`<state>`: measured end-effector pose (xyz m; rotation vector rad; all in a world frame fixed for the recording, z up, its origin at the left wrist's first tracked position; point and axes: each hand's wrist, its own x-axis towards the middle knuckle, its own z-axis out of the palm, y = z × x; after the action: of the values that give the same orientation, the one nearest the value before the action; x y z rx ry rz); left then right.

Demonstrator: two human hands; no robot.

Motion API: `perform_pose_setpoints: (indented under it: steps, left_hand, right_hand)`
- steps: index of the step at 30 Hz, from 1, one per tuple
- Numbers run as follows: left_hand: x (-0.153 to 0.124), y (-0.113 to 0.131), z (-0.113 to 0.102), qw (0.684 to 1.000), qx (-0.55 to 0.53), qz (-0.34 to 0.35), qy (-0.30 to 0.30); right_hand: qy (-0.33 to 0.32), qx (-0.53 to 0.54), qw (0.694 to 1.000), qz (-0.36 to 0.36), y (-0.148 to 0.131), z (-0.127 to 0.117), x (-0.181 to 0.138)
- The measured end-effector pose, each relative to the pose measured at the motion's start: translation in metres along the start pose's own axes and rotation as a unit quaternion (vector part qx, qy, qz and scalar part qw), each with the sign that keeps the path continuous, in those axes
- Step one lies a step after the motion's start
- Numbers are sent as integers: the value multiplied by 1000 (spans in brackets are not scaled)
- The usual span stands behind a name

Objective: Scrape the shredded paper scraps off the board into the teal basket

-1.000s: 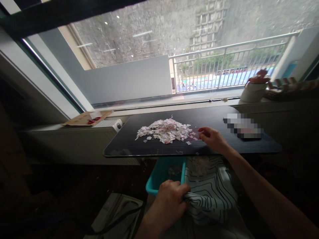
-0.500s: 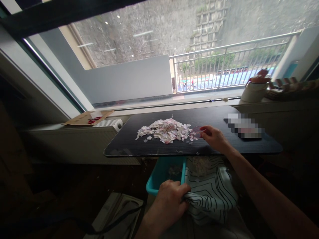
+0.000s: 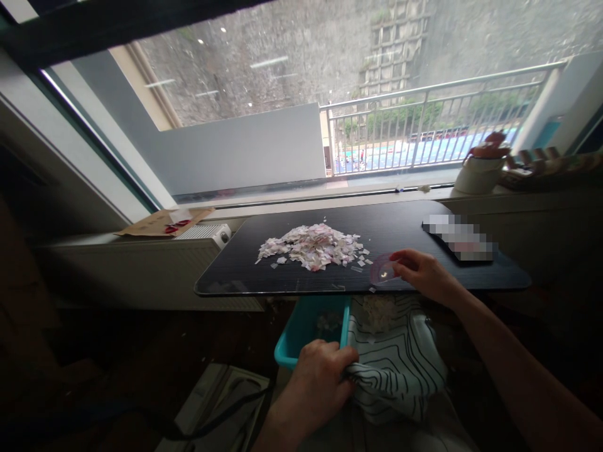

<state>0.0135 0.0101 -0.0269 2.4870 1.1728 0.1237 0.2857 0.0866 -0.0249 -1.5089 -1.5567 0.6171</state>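
Note:
My left hand (image 3: 323,370) is closed on the gathered edge of a white cloth with black stripes (image 3: 400,358), beside a turquoise bin (image 3: 288,345). Paper scraps (image 3: 379,311) lie in the cloth's fold under the table edge. Between the fingers of my right hand (image 3: 419,270) is a thin, translucent pink rounded piece (image 3: 378,269), held low over the black tabletop (image 3: 245,263); its exact kind is unclear. Left of it lies a heap of small white and pinkish paper scraps (image 3: 318,246), with a few loose bits around it.
A blurred-out flat object (image 3: 459,242) lies on the tabletop's right side. On the sill stand a pale bottle with a reddish top (image 3: 483,166) and, at left, a brown paper envelope (image 3: 151,225) with a red item on it. A radiator (image 3: 226,270) runs below.
My right hand has moved right and slightly nearer with the translucent piece, away from the heap's right edge. My left hand keeps its hold on the cloth.

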Motion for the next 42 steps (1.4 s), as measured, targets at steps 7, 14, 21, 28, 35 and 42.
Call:
perform_pose_setpoints:
  steps: [7,14,21,28,35,42]
  left_hand:
    - [1,0,-1,1000,-1,-1,0]
    - [0,-1,1,1000,-2,1,-1]
    - [-1,-2,2,1000,9,5,0]
    - [12,4,4,996,65,66,0]
    - [35,19,-3,982,123,140,-11]
    - [37,20,-8,979,139,150,-8]
  right_hand:
    - [44,46,998,-4,0,17,14]
    - [56,37,997,-37,5,36,39]
    - [58,12,998,-38,10,29,34]
    - [30,-12,998,-49,1,36,26]
    - [2,24,999,-40,5,31,14]
    - [2,31,998,-50,-2,38,19]
